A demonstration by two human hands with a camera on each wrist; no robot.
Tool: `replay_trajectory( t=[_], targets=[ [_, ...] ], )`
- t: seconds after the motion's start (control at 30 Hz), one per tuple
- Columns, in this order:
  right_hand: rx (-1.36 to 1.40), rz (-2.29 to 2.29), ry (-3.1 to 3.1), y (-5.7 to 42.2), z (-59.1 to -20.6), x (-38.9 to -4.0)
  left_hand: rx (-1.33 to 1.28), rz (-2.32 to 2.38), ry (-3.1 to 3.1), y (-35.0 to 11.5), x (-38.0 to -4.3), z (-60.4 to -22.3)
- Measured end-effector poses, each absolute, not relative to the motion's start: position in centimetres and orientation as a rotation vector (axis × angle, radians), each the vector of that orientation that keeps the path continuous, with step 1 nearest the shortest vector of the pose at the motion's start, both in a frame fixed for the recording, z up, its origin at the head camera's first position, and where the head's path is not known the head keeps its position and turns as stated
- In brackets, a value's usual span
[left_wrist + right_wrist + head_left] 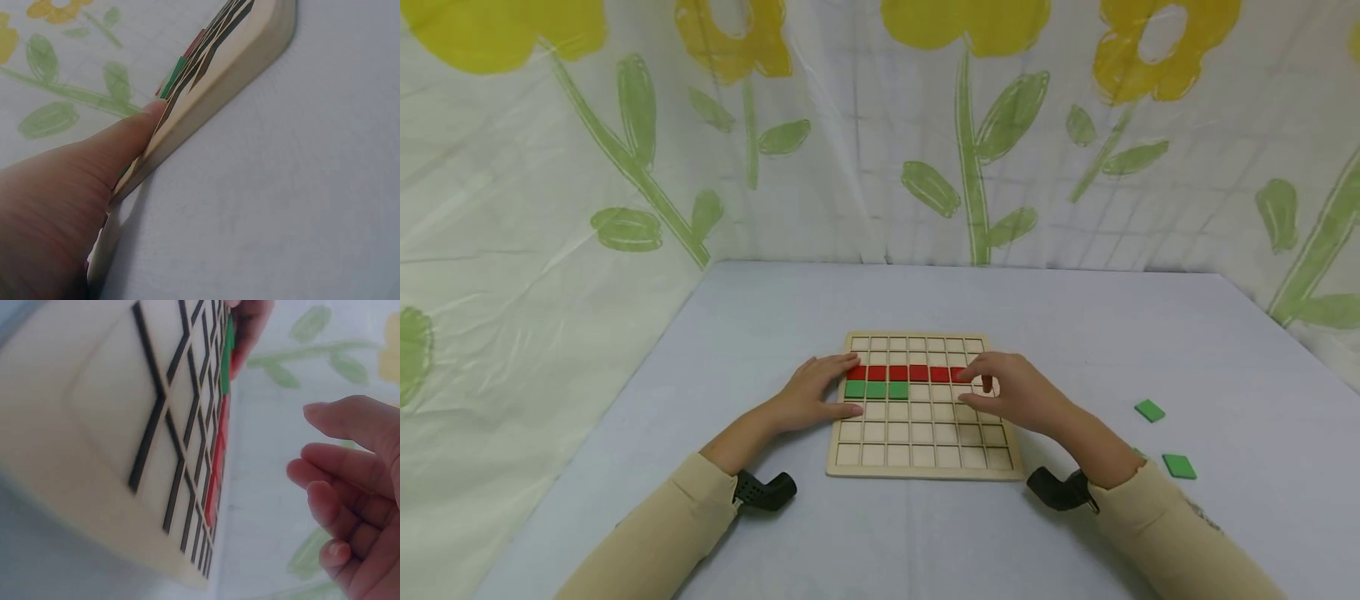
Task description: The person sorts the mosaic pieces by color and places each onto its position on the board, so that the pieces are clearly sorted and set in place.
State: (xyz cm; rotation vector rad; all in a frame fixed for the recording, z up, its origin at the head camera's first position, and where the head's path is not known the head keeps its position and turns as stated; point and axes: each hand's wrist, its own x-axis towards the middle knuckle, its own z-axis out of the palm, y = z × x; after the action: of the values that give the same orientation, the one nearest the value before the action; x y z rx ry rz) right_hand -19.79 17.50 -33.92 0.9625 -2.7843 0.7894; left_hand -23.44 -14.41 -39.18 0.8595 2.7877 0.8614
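Observation:
A pale wooden grid board [925,477] lies flat on the table. One of its rows holds several red square tiles [918,373]; the row just nearer to me has three green tiles [876,390] at its left end. My left hand [808,393] rests on the board's left edge, fingers by the red row and thumb [134,134] on the edge lower down. Over the right side of the board hovers my right hand [1022,396], thumb and fingers apart. In the right wrist view its fingers [340,506] are loosely bent and hold nothing.
To the right of the board, loose green tiles lie on the table: one farther back [1149,410], one nearer [1179,466], and a sliver of another partly hidden by the right forearm. A white curtain [865,167] with printed flowers hangs behind the table [760,317].

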Motion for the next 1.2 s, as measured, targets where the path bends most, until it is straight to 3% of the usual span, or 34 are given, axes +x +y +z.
replay_trajectory(
  t=[1.2],
  targets=[
    [0.703, 0.762, -2.662, 25.3, -35.0, -15.6, 0.859, 0.878, 2.774, -14.4, -23.3, -38.8]
  ],
)
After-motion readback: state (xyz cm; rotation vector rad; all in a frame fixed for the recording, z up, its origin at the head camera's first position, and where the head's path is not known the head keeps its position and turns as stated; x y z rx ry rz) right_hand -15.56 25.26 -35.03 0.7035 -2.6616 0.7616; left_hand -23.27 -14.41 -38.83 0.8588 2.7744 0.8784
